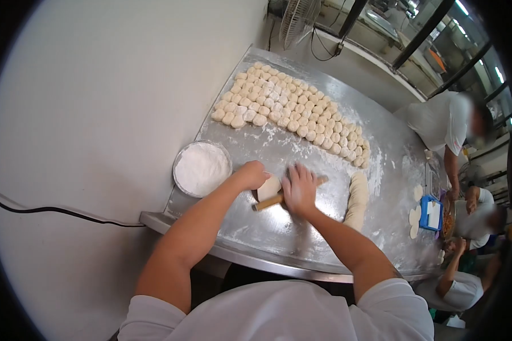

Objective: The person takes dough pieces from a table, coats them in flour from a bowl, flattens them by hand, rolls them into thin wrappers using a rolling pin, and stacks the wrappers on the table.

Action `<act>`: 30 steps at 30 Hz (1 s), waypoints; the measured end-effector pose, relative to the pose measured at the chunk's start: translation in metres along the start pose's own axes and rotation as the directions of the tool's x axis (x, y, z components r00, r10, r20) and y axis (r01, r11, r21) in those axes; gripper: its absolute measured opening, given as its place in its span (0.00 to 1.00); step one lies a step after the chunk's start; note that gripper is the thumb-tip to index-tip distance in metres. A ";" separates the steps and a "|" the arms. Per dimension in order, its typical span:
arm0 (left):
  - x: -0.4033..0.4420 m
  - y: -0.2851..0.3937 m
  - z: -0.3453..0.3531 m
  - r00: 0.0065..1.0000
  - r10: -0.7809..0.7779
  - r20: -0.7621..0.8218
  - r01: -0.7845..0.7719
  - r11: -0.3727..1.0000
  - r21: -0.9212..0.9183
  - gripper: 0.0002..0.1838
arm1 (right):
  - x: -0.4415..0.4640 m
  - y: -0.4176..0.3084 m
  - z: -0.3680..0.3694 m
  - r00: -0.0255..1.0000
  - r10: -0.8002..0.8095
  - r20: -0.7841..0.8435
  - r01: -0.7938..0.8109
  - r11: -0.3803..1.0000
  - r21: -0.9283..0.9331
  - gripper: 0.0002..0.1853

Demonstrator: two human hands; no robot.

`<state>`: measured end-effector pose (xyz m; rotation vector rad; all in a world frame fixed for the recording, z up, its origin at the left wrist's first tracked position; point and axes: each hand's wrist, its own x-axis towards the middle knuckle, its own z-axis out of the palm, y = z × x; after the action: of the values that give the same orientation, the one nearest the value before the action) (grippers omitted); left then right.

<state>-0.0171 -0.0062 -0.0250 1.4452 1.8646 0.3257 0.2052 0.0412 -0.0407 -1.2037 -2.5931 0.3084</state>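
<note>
My left hand point(252, 175) is closed on the edge of a small flat dough round point(268, 188). A short wooden rolling pin point(267, 203) lies slantwise across the lower right side of that round. Over the pin's middle is my right hand point(300, 190), palm down with its fingers stretched out and slightly blurred. Part of the pin is hidden under this hand, and its far end shows beyond the fingers. Left of my left hand stands a round metal bowl point(176, 181) of white flour point(203, 169). A thick dough rope point(356, 202) lies to the right of my right hand.
Many floured dough pieces point(290, 105) sit in rows across the back of the metal table point(244, 227). Several flat rounds point(415, 219) and a blue tray point(431, 213) are at the right. Co-workers point(438, 122) stand along that side. A wall point(108, 113) borders the left.
</note>
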 end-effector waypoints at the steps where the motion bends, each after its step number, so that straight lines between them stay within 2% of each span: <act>1: 0.000 -0.001 0.001 0.999 -0.011 0.030 0.012 0.999 -0.043 0.17 | -0.036 0.011 -0.002 0.998 -0.019 0.066 0.020 1.000 -0.019 0.28; 2: 0.001 -0.002 0.000 0.990 -0.083 0.112 0.094 0.990 -0.101 0.18 | -0.065 0.020 -0.017 0.988 -0.056 0.144 0.058 0.998 -0.008 0.30; 4: -0.001 0.000 -0.006 0.932 -0.213 0.292 0.274 0.944 -0.186 0.20 | -0.082 0.026 -0.028 0.980 -0.111 0.165 0.116 0.993 -0.018 0.31; 6: -0.004 0.005 -0.013 0.923 -0.183 0.340 0.193 0.981 0.005 0.19 | -0.069 0.026 -0.031 0.970 -0.123 0.207 0.130 0.991 -0.021 0.32; 7: -0.007 0.011 -0.018 0.914 -0.171 0.368 0.144 0.985 0.099 0.19 | -0.044 0.016 -0.027 0.970 -0.080 0.228 0.089 0.996 -0.027 0.32; 9: -0.014 0.016 -0.013 0.977 -0.103 0.188 0.078 0.988 0.135 0.20 | 0.016 -0.008 -0.012 0.980 -0.024 0.200 0.053 0.988 -0.144 0.36; 10: -0.016 0.018 -0.012 0.994 -0.065 0.094 0.049 0.986 0.158 0.21 | 0.045 -0.014 0.001 0.988 -0.007 0.154 0.024 0.994 -0.111 0.39; 11: -0.016 0.020 -0.012 0.995 -0.067 0.078 0.053 0.984 0.169 0.22 | 0.070 -0.023 0.006 0.992 0.039 0.120 -0.026 0.994 -0.103 0.40; 13: -0.015 0.023 -0.016 0.997 -0.064 0.037 0.055 0.980 0.193 0.23 | 0.085 -0.026 0.016 1.000 0.015 0.009 -0.014 0.998 -0.066 0.40; 14: -0.013 0.020 -0.014 0.999 -0.046 0.016 0.043 0.989 0.140 0.22 | 0.090 -0.027 0.016 0.998 0.005 -0.055 -0.008 0.999 -0.050 0.40; 15: -0.009 0.012 -0.009 1.000 -0.024 -0.006 0.024 0.996 0.085 0.21 | 0.072 -0.023 0.011 0.999 -0.002 -0.044 0.003 1.000 0.023 0.40; 16: -0.003 0.005 -0.004 1.000 -0.001 -0.029 0.002 1.000 0.028 0.20 | 0.045 -0.016 0.006 1.000 -0.004 0.012 0.005 1.000 -0.013 0.39; 18: 0.003 -0.007 0.000 1.000 0.009 0.006 -0.009 0.999 -0.049 0.21 | -0.020 0.002 -0.008 0.982 -0.018 0.188 0.033 0.996 -0.081 0.35; 19: 0.005 -0.012 0.001 1.000 0.009 0.025 -0.007 0.996 -0.089 0.21 | -0.047 0.010 -0.020 0.972 -0.033 0.231 0.039 0.999 -0.020 0.34; 20: 0.008 -0.015 0.003 0.997 0.000 0.071 0.003 0.999 -0.050 0.22 | -0.066 0.019 -0.025 0.969 -0.088 0.230 0.094 0.995 -0.015 0.34; 22: 0.013 -0.019 0.005 0.985 -0.024 0.174 0.018 0.999 0.036 0.22 | -0.061 0.021 -0.025 0.959 -0.089 0.268 0.103 0.994 -0.035 0.34; 24: 0.000 -0.001 -0.012 0.975 -0.082 0.206 0.076 0.996 0.037 0.20 | -0.014 -0.001 -0.021 0.958 -0.036 0.285 0.066 0.993 -0.097 0.35; 25: -0.005 0.007 -0.017 0.968 -0.113 0.224 0.107 0.993 0.038 0.19 | 0.016 -0.014 -0.014 0.968 -0.033 0.249 0.076 0.983 -0.164 0.38; 28: -0.005 0.010 -0.013 0.994 -0.093 0.055 0.079 0.973 0.218 0.23 | 0.083 -0.031 0.014 0.999 -0.006 0.052 0.010 0.997 -0.076 0.40; 29: -0.002 0.007 -0.015 0.997 -0.052 0.060 0.037 0.972 0.232 0.27 | 0.092 -0.032 0.020 1.000 -0.012 0.000 0.012 0.999 -0.053 0.40; 30: -0.002 0.007 -0.017 0.996 -0.032 0.078 0.016 0.981 0.195 0.26 | 0.097 -0.032 0.022 0.998 -0.017 -0.060 0.015 0.999 -0.031 0.40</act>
<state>-0.0237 -0.0021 -0.0086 1.5390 1.8884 0.0734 0.1145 0.0938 -0.0372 -1.1835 -2.5629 0.2269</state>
